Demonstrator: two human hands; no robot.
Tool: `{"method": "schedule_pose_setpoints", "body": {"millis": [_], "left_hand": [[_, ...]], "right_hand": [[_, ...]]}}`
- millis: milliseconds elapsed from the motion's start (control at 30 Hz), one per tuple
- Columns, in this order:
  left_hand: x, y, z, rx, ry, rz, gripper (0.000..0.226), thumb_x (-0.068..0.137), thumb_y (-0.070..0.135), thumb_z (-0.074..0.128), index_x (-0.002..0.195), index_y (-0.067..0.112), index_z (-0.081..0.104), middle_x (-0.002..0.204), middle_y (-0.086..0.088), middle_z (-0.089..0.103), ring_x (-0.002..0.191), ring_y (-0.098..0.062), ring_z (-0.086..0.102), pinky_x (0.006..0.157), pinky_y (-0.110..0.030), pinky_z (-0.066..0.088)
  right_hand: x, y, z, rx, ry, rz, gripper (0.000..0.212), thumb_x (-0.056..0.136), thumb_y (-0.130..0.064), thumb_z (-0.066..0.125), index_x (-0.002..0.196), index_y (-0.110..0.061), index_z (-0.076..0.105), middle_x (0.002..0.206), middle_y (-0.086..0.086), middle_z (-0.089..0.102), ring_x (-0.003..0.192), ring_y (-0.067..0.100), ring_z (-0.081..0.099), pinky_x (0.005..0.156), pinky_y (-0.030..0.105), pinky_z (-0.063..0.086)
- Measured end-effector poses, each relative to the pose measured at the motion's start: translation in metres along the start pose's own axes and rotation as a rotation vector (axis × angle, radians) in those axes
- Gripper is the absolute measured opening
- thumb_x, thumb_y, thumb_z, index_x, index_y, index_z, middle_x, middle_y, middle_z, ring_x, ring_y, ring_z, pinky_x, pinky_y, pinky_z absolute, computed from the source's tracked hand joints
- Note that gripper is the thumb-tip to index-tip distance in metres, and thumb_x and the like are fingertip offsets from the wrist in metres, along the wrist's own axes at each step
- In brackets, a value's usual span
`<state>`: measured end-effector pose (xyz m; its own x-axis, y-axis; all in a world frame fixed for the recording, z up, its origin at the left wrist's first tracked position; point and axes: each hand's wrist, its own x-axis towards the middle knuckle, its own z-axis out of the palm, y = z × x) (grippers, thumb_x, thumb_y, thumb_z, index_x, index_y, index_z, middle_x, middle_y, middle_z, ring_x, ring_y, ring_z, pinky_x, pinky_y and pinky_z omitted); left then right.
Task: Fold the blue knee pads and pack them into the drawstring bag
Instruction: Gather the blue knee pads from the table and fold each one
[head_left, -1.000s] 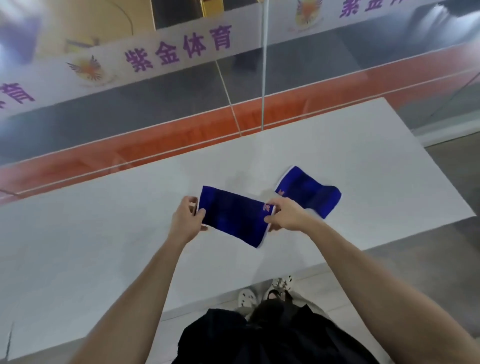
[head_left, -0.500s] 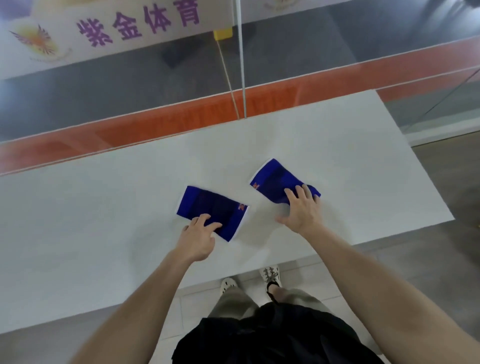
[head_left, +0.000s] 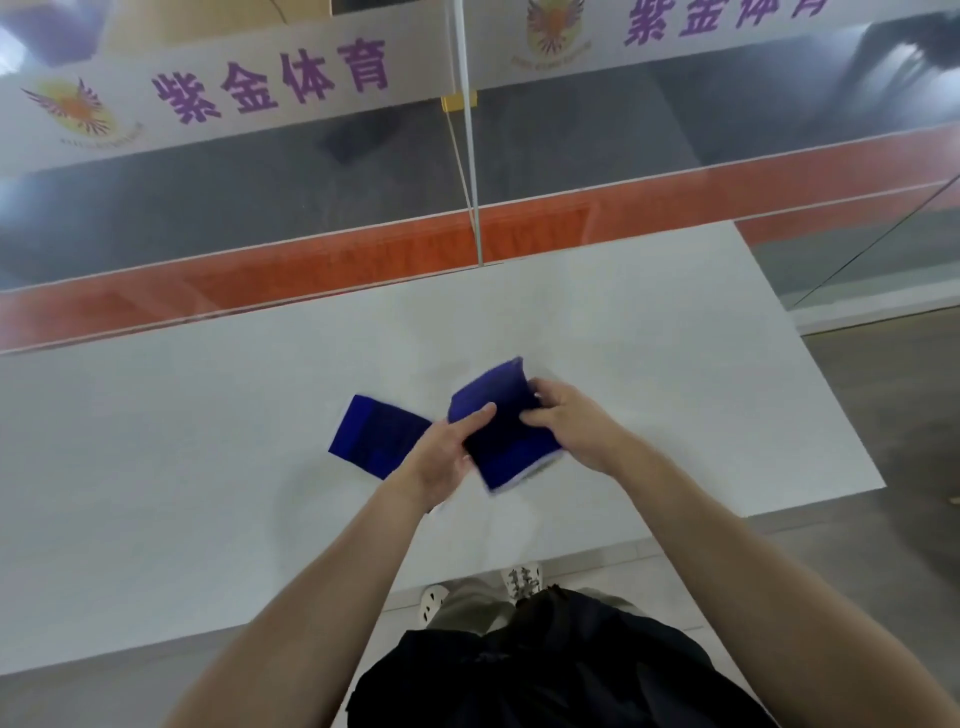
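Blue fabric is showing in two places on the white table (head_left: 208, 467). One blue knee pad (head_left: 506, 441) is being held near the middle of the table by both hands. The left hand (head_left: 441, 457) is gripping its edge at 9 o'clock, with the thumb lying on top of the fabric and the fingers going under it. The right hand (head_left: 571, 421) is closing its curled fingers on the edge at 3 o'clock. This pad is standing tilted, its far end pointing to about 1 o'clock, and a white trim is showing along its near end. I cannot tell if its lower corner is touching the table, because that part is blurred.

The other knee pad (head_left: 374, 439) is lying flat on the table at 9 o'clock from the held one, just beside the left hand and partly hidden behind it.

At 12 o'clock a glass wall (head_left: 675, 130) is standing behind the table, carrying purple characters (head_left: 270, 78) and an orange band (head_left: 260, 275) low down. At 6 o'clock, below the table's near edge, the person's light shoes (head_left: 522, 582) are showing.
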<state>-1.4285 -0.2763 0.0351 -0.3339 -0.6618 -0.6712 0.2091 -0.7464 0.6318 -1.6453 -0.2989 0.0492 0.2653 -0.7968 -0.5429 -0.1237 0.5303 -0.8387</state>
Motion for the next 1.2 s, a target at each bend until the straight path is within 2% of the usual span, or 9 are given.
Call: {"method": "schedule_pose_setpoints", "body": {"millis": [100, 267, 467, 600, 667, 767, 900, 1033, 1200], "left_hand": [[-0.011, 0.020, 0.007, 0.214, 0.148, 0.133, 0.035, 0.104, 0.029, 0.077, 0.137, 0.020, 0.071, 0.128, -0.006, 0.082, 0.125, -0.034, 0.075, 0.112, -0.060, 0.058], [-0.047, 0.058, -0.010, 0.634, 0.022, 0.102, 0.030, 0.108, 0.028, 0.073, 0.137, 0.031, 0.070, 0.125, 0.011, 0.083, 0.116, -0.014, 0.079, 0.104, -0.039, 0.061], [-0.065, 0.067, -0.066, 0.862, -0.058, -0.084, 0.029, 0.099, 0.028, 0.084, 0.127, 0.025, 0.078, 0.123, 0.003, 0.084, 0.114, -0.021, 0.080, 0.104, -0.042, 0.062], [-0.070, 0.064, -0.113, 0.936, 0.191, -0.016, 0.037, 0.082, 0.035, 0.094, 0.103, 0.008, 0.080, 0.106, -0.021, 0.078, 0.091, -0.028, 0.074, 0.086, -0.039, 0.052], [-0.070, 0.072, -0.122, 0.898, 0.435, 0.153, 0.019, 0.083, 0.025, 0.095, 0.092, 0.014, 0.083, 0.091, -0.010, 0.076, 0.081, -0.019, 0.072, 0.077, -0.034, 0.052], [-0.069, 0.085, -0.135, 0.800, 0.573, 0.315, 0.012, 0.089, 0.016, 0.092, 0.087, 0.021, 0.081, 0.088, 0.000, 0.074, 0.082, -0.019, 0.071, 0.073, -0.037, 0.059], [-0.067, 0.081, -0.159, 0.419, 0.476, 0.219, 0.016, 0.103, 0.002, 0.073, 0.116, 0.008, 0.082, 0.120, -0.017, 0.080, 0.118, -0.038, 0.077, 0.100, -0.045, 0.066], [-0.070, 0.090, -0.168, -0.233, 0.224, 0.122, 0.047, 0.113, 0.038, 0.063, 0.128, -0.005, 0.075, 0.130, -0.020, 0.079, 0.125, -0.031, 0.076, 0.110, -0.039, 0.058], [-0.029, 0.080, -0.200, 0.051, 0.464, 0.088, 0.028, 0.095, 0.012, 0.086, 0.120, 0.005, 0.077, 0.120, -0.017, 0.082, 0.124, -0.037, 0.076, 0.097, -0.047, 0.066]], "right_hand": [[-0.007, 0.005, 0.002, 0.163, -0.132, 0.095, 0.037, 0.103, -0.005, 0.065, 0.139, -0.011, 0.070, 0.133, 0.018, 0.076, 0.121, 0.035, 0.074, 0.111, 0.053, 0.057], [0.002, 0.007, 0.011, 0.505, -0.060, 0.219, 0.051, 0.097, -0.032, 0.079, 0.141, -0.008, 0.070, 0.124, 0.015, 0.076, 0.109, 0.032, 0.072, 0.102, 0.048, 0.060], [0.012, -0.007, 0.033, 0.320, -0.073, 0.125, 0.031, 0.100, -0.006, 0.075, 0.130, 0.001, 0.074, 0.124, 0.016, 0.081, 0.120, 0.036, 0.076, 0.096, 0.042, 0.063], [0.020, -0.023, 0.041, -0.051, 0.131, 0.024, 0.011, 0.097, -0.028, 0.083, 0.094, -0.017, 0.083, 0.089, 0.004, 0.084, 0.091, 0.028, 0.082, 0.081, 0.035, 0.064], [0.021, -0.032, 0.043, -0.381, 0.212, 0.016, 0.033, 0.096, -0.049, 0.079, 0.078, -0.021, 0.079, 0.064, 0.002, 0.075, 0.059, 0.017, 0.069, 0.064, 0.031, 0.054], [0.018, -0.045, 0.055, -0.314, 0.100, 0.003, 0.019, 0.106, -0.035, 0.069, 0.102, -0.021, 0.081, 0.069, 0.006, 0.078, 0.055, 0.023, 0.071, 0.062, 0.033, 0.054], [0.019, -0.040, 0.078, 0.183, 0.083, -0.005, 0.039, 0.102, -0.001, 0.042, 0.117, -0.002, 0.078, 0.116, 0.023, 0.080, 0.092, 0.051, 0.080, 0.095, 0.056, 0.064], [0.018, -0.030, 0.105, 0.139, 0.237, -0.016, 0.015, 0.093, -0.014, 0.063, 0.086, -0.012, 0.076, 0.111, 0.022, 0.076, 0.081, 0.036, 0.075, 0.086, 0.051, 0.064], [0.012, -0.014, 0.132, -0.085, 0.342, 0.003, 0.043, 0.084, 0.006, 0.071, 0.109, -0.029, 0.064, 0.113, 0.005, 0.076, 0.091, 0.026, 0.074, 0.070, 0.043, 0.062]]}}
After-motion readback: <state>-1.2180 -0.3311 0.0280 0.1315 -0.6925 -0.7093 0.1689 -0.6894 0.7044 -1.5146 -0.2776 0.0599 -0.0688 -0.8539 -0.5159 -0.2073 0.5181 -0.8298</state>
